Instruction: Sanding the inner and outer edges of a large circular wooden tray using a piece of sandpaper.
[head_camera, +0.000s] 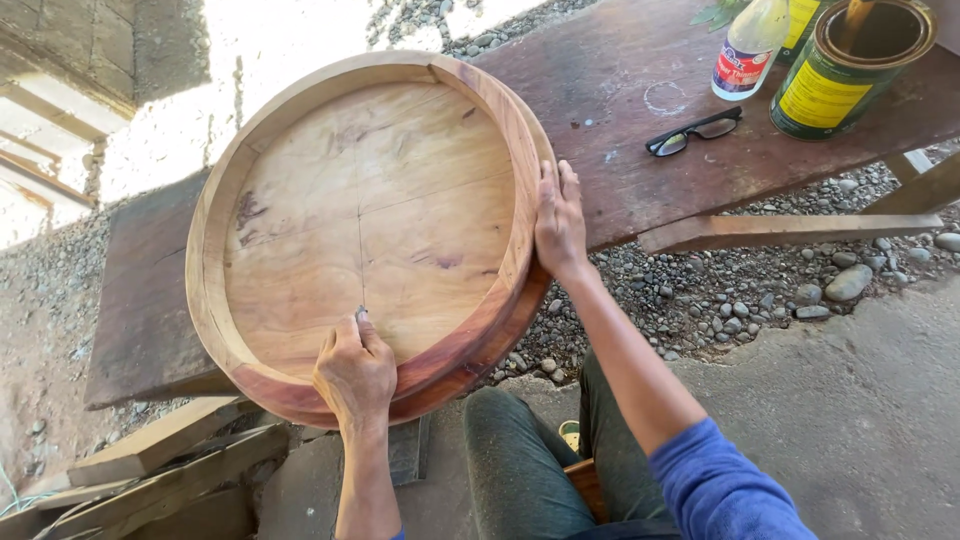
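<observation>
Round wooden tray (370, 215) sits tilted on the bench board (640, 90), right hand (560, 225) flat on its 3 o'clock rim, left hand (353, 372) pinching a small tool at 6 o'clock; brace firmly, short strokes along the seam.

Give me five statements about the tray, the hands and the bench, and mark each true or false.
1. The right hand rests on the rim of the round wooden tray. True.
2. The left hand is flat on the bench. False: it presses a small tool against the tray's inner face.
3. Glasses lie on the bench. True.
4. The can lies on its side. False: it stands upright, open.
5. Gravel lies below the bench. True.
</observation>
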